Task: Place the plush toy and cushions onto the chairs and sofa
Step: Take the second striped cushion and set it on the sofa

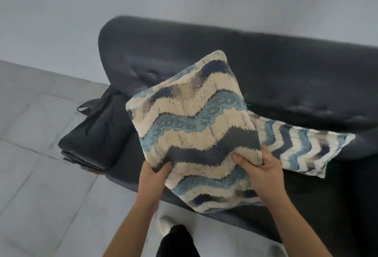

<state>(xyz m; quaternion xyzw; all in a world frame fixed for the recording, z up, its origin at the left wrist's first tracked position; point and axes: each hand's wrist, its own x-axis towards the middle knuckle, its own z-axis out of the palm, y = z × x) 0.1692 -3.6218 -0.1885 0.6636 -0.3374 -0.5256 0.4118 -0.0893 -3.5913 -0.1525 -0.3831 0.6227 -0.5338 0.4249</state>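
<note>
I hold a square cushion point(196, 132) with cream, teal and navy wavy stripes up in front of the dark sofa point(266, 66). My left hand point(153, 177) grips its lower left edge, thumb on the front. My right hand point(259, 173) grips its lower right corner, thumb pressed into the fabric. The cushion is tilted, its top corner toward the sofa back. A second cushion point(302, 148) with the same pattern lies flat on the sofa seat to the right, partly hidden behind the held one. No plush toy is in view.
A folded dark fabric bundle point(92, 134) with a loop strap lies on the sofa's left end. Grey tiled floor point(41, 154) spreads to the left, a plain wall behind. My leg and white shoes point(165, 226) show at the bottom.
</note>
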